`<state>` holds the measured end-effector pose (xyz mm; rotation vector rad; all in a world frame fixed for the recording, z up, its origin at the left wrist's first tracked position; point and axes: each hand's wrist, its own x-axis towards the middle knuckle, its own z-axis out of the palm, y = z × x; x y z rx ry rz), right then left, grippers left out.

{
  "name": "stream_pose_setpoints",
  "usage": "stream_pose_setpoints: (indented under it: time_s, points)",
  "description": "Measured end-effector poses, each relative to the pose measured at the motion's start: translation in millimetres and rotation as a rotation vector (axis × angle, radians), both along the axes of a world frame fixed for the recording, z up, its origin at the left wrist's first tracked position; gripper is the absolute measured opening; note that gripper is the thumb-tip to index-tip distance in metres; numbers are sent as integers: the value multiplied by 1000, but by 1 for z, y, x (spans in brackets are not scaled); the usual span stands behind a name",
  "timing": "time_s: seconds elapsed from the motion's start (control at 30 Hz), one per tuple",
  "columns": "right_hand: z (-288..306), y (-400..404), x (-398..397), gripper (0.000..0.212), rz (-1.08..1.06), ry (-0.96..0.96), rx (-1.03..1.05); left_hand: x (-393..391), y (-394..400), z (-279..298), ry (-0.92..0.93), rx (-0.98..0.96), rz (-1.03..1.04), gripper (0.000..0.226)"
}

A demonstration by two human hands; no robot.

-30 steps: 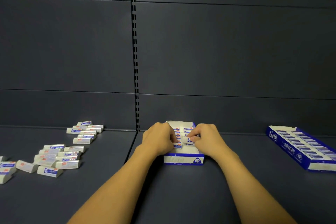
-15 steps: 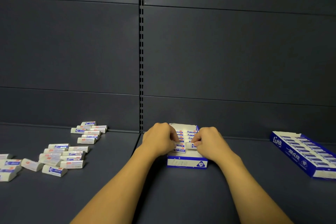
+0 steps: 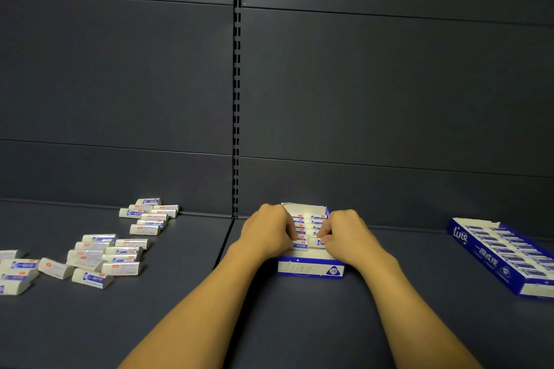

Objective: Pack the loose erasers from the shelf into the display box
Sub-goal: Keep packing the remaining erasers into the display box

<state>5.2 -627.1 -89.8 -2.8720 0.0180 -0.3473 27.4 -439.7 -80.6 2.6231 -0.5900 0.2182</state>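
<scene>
Both hands worked over the display box [image 3: 310, 269], which sat on the shelf [image 3: 269, 323] near its back edge, just right of the seam between the two shelf panels. The right hand [image 3: 344, 237] had its fingers curled around a white eraser [image 3: 314, 241], pinching it at the near end of the right-hand row. The left hand [image 3: 268, 232] was curled against the left-hand row of packed erasers [image 3: 299, 223]; whether it gripped one or only steadied them could not be told, since its knuckles hid the fingertips.

The box looked a good part filled, two rows running toward its back wall, with bare space left at the front. Many loose erasers [image 3: 105, 257] lay well apart toward the left edge of the shelf, a smaller cluster [image 3: 150, 216] nearer the back. A second, filled box [image 3: 503, 252] stood by the right edge.

The likeliest trouble was the pinched eraser going in skewed: pressed down at an angle, it could ride up on its neighbour or tip the row over. The cardboard box was light, so a hard push might slide it backward or buckle its low wall. Wrapped erasers are slick, and one could slip from the fingertips.
</scene>
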Motion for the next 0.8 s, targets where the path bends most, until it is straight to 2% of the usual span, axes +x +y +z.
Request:
stream_pose_setpoints:
  time_s: [0.2, 0.5, 0.67, 0.8]
  points:
    - [2, 2, -1, 2, 17, -49, 34, -1, 3, 1, 42, -51, -29, 10]
    - [1, 3, 1, 14, 1, 11, -4, 2, 0, -4, 8, -16, -20, 11]
    - [1, 4, -2, 10, 8, -1, 11, 4, -3, -7, -32, -4, -28, 12]
    - [9, 0, -9, 5, 43, 6, 114, 5, 2, -5, 72, -156, -54, 6]
